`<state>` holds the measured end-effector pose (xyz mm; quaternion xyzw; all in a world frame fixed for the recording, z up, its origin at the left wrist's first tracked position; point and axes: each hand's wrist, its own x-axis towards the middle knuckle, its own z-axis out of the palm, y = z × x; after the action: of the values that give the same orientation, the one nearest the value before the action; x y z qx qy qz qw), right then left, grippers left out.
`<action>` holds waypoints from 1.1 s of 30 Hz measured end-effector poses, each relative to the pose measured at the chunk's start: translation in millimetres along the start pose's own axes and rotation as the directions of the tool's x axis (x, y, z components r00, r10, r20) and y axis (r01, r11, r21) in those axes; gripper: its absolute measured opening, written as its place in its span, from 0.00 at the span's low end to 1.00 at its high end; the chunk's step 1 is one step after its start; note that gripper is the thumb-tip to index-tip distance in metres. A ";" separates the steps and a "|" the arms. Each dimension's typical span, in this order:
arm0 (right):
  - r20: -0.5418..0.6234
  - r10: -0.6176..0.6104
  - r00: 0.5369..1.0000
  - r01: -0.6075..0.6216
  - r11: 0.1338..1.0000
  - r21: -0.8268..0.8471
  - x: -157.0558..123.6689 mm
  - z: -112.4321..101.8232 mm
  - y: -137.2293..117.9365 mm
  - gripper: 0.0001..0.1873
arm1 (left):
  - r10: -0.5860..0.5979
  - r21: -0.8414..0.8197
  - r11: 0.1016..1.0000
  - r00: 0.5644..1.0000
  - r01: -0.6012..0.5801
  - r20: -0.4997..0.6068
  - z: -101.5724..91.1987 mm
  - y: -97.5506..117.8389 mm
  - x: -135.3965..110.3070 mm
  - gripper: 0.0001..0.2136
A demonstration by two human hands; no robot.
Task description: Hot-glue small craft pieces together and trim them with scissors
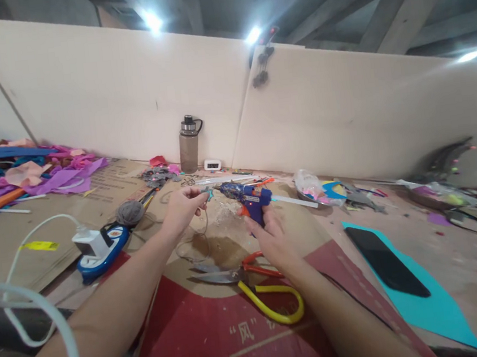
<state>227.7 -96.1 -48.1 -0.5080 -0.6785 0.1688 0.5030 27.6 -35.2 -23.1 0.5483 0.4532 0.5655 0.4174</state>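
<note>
My right hand (270,235) is wrapped round the handle of a blue hot glue gun (251,197), with a white glue stick (296,201) jutting from its back. The gun's nozzle points left. Just past its tip, my left hand (186,207) pinches a small teal piece (210,194), too small to make out exactly. Below both hands lies a pair of scissors (235,275) with one red and one yellow handle, blades pointing left. A thin grey thread (193,257) curls on the cardboard beneath my left hand.
Cardboard (220,328) covers the work surface. A bottle (188,149) and small white clock (212,164) stand by the wall. At left are a power strip (105,255), grey yarn ball (129,213) and fabric scraps (54,175). A black phone (387,262) lies right on teal sheet.
</note>
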 end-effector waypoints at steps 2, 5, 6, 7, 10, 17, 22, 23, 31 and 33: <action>-0.003 -0.010 1.000 0.009 0.997 -0.072 -1.2 -1.4 -2.3 0.19 | 0.021 0.015 1.000 1.000 -0.021 0.010 -0.3 -1.4 0.7 0.10; 0.021 0.000 1.000 0.002 0.995 -0.099 -1.5 -3.6 -7.2 0.18 | 0.022 0.033 0.999 1.000 -0.023 0.014 0.1 -0.7 0.5 0.10; 0.028 0.000 1.000 0.003 0.995 -0.104 -1.2 -4.0 -8.8 0.17 | 0.017 0.032 0.999 1.000 -0.017 0.013 0.3 -0.1 0.2 0.10; 0.040 -0.005 0.999 0.009 0.995 -0.103 -0.9 -4.2 -10.2 0.17 | 0.014 0.030 0.999 1.000 -0.014 0.014 0.7 0.6 -0.2 0.10; 0.086 -0.040 0.995 0.046 0.996 -0.076 -0.2 -3.9 -12.6 0.16 | 0.022 0.017 1.000 0.999 -0.023 0.032 1.4 1.7 -1.5 0.10; 0.163 -0.054 0.985 0.057 0.998 -0.009 0.6 -2.4 -9.7 0.14 | 0.028 0.037 0.999 0.999 -0.028 0.022 1.5 0.1 -2.5 0.09; 0.152 -0.073 0.986 0.075 0.997 -0.005 2.0 -0.8 -7.5 0.13 | 0.021 0.030 0.999 1.000 -0.022 0.023 1.9 -1.1 -2.3 0.11; 0.148 -0.075 0.986 0.077 0.997 -0.011 2.3 -0.6 -7.6 0.13 | 0.025 0.026 0.999 0.999 -0.026 0.027 2.0 -1.2 -2.3 0.11; 0.124 -0.122 0.985 0.142 0.976 -0.165 1.2 1.3 -13.9 0.18 | 0.024 0.047 0.999 0.999 -0.026 0.026 2.3 -0.7 -1.8 0.11; 0.133 -0.134 0.982 0.162 0.961 -0.223 -0.1 2.7 -15.0 0.19 | 0.031 0.064 0.997 0.999 -0.032 0.021 1.9 -2.2 -1.2 0.10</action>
<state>217.6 -101.8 -38.2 -0.5004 -0.7579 0.0795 0.4109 29.5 -35.7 -25.6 0.5740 0.4581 0.5519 0.3950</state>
